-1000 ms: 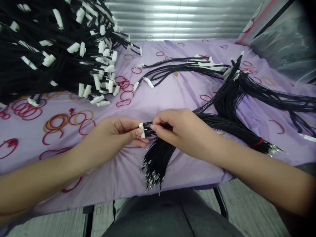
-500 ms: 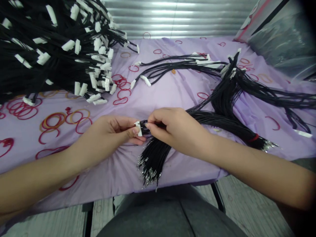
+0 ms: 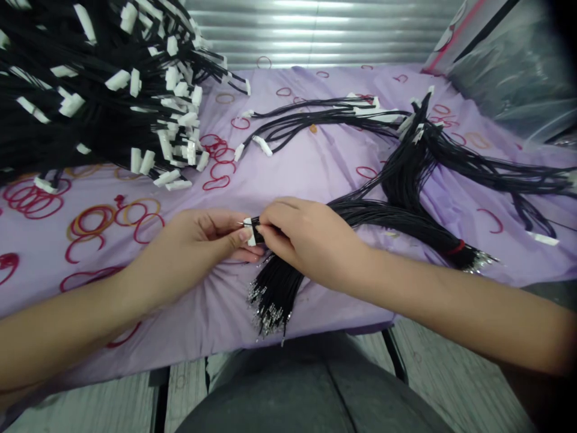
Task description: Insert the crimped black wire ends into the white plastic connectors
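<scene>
A small white connector housing (image 3: 250, 233) is pinched between the thumb and fingers of my left hand (image 3: 211, 236). My right hand (image 3: 311, 237) is closed at the housing's right side, its thumb and forefinger pinching a thin black wire (image 3: 255, 221) at the connector. Other black wires run from the housing under my right fingers, where they are partly hidden. Just below, a bundle of black wires (image 3: 279, 282) fans out on the cloth, with bare metal terminals (image 3: 268, 313) at its ends. Another wire bundle (image 3: 396, 219), tied with a red band, stretches to the right behind my right wrist.
A large heap of black cables with white connectors (image 3: 117, 120) fills the back left. Red and orange rubber bands (image 3: 92, 221) lie scattered over the purple cloth (image 3: 180, 343). More wired connectors (image 3: 264, 146) lie behind my hands. A clear plastic bag (image 3: 509, 78) stands back right.
My right hand has shifted slightly left, bringing its fingertips closer against the connector housing. My left hand keeps its pinch. The whole view has drifted a little.
</scene>
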The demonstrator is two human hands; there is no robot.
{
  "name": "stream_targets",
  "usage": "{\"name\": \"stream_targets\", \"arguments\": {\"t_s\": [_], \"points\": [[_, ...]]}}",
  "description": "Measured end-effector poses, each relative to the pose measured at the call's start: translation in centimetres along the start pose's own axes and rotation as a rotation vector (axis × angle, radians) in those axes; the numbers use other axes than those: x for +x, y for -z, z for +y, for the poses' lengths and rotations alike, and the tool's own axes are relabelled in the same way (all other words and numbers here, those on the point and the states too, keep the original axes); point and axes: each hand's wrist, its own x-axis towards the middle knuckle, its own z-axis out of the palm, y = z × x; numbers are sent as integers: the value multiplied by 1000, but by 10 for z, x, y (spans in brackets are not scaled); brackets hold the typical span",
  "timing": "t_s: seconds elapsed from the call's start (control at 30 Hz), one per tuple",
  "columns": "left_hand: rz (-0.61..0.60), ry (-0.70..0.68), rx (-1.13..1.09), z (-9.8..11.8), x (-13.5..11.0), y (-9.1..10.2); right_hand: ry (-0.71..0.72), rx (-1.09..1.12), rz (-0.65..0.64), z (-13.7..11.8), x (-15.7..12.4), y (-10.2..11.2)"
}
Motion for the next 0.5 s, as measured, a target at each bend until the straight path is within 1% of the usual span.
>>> {"name": "stream_targets", "arguments": {"t_s": [0.07, 0.13, 0.2, 0.3, 0.37, 0.43, 0.5], "points": [[-17, -13, -18, 0, 0, 0, 17, 72, 74, 2, -1, 5], [-14, -25, -26, 1, 0, -1, 71, 140, 172, 4, -3, 11], [1, -36, -33, 1, -1, 0, 92, 199, 227, 7, -6, 19], [-20, -47, -43, 0, -2, 2, 25, 262, 235, 7, -9, 28], [-40, -33, -70, 0, -3, 3, -11, 254, 241, 7, -10, 30], [-50, -8, -99, 1, -4, 3, -2, 221, 250, 8, -10, 29], [-51, 32, -132, 2, -6, 3, 48, 160, 262, 9, -9, 26]]}}
